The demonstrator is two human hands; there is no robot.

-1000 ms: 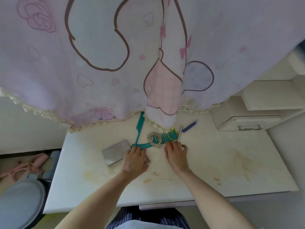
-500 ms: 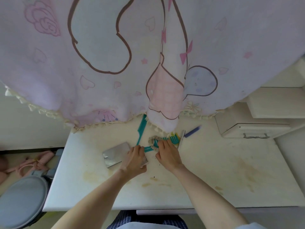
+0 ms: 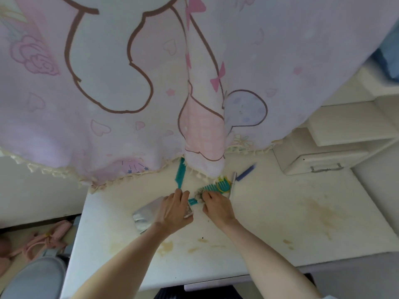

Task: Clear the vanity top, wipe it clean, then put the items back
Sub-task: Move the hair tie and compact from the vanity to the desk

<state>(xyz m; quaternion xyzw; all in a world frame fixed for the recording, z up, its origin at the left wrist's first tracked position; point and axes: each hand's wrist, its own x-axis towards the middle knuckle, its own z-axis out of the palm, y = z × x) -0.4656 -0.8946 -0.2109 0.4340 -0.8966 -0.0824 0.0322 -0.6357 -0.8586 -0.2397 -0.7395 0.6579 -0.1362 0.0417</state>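
Note:
The white, stained vanity top (image 3: 269, 223) carries a teal wide-tooth comb (image 3: 212, 187) with a yellow hair band (image 3: 222, 186) on its teeth. A beige scrunchie (image 3: 198, 194) sits around the comb's handle. My left hand (image 3: 172, 211) presses on the handle's end, covering a small pinkish item. Its fingertips touch the tip of a teal tail comb (image 3: 180, 173). My right hand (image 3: 216, 207) pinches the scrunchie. Under my left wrist lies a silver flat pouch (image 3: 144, 215). A silver pen (image 3: 232, 184) and a blue stick (image 3: 246, 169) lie to the right.
A pink printed cloth (image 3: 151, 93) with a tasselled hem hangs over the back of the top. A white drawer unit (image 3: 319, 162) stands at the back right. A grey round stool (image 3: 32, 277) and pink straps (image 3: 43, 238) are on the floor at left.
My right hand has slid left from the comb's teeth onto the scrunchie. My left hand stays on the comb handles. The view has moved closer.

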